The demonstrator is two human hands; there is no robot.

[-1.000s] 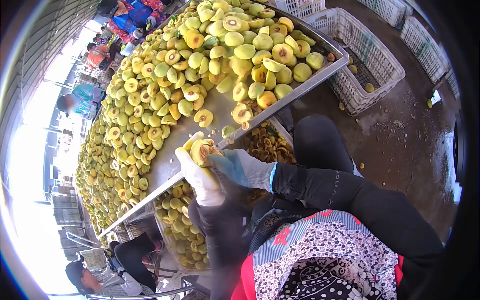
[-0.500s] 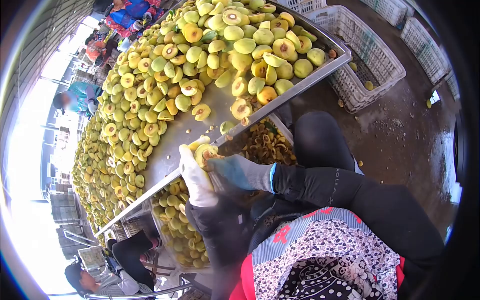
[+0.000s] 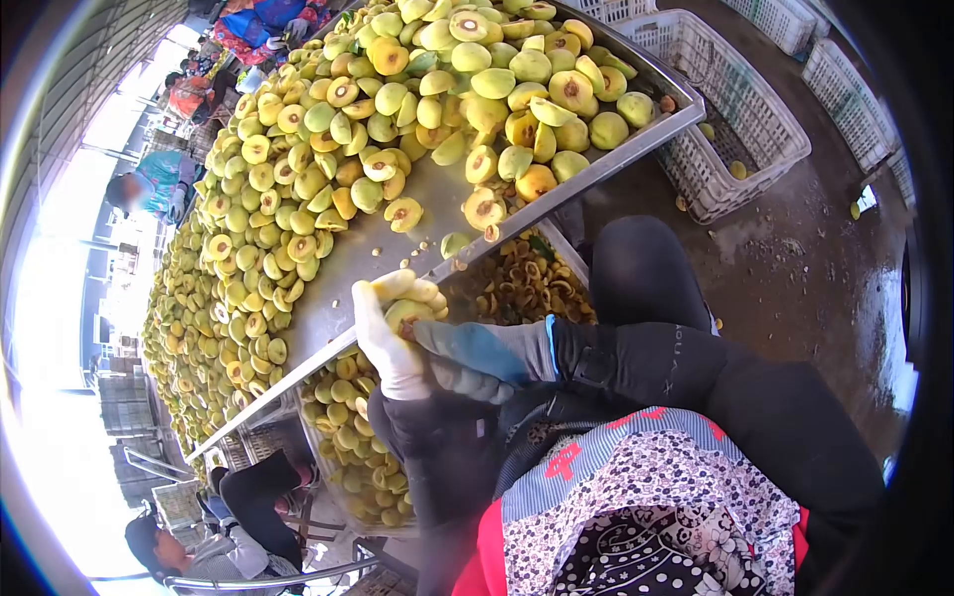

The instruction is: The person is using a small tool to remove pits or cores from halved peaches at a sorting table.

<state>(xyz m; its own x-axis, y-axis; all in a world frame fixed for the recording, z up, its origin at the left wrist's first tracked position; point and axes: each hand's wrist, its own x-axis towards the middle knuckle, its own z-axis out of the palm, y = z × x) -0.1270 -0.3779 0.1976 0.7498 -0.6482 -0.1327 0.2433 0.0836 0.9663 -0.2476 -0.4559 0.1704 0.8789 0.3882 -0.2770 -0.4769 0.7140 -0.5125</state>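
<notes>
My left hand (image 3: 386,333), in a white glove, is wrapped around a yellow-green peach half (image 3: 405,316) whose brownish middle faces my right side. Against that cut face presses the thumb of my right hand (image 3: 472,356), in a grey and blue glove. Its other fingers are curled closed, and whatever they may hold is hidden. Both hands meet at the near rim of a metal table (image 3: 343,288), on which many peach halves (image 3: 298,189) are heaped, several showing brown pits. Small pit bits lie on the bare metal beside them.
Under the rim stand a container of brown pits and scraps (image 3: 537,280) and a crate of peach halves (image 3: 353,447). White plastic crates (image 3: 730,109) stand on the wet floor (image 3: 765,288) at right. Other people (image 3: 154,189) sit along the table's far side; another person (image 3: 214,551) is at lower left.
The peach half has turned within my left hand, and the left fingers now cover more of it. My right thumb has come onto its cut face. The whole view has shifted slightly.
</notes>
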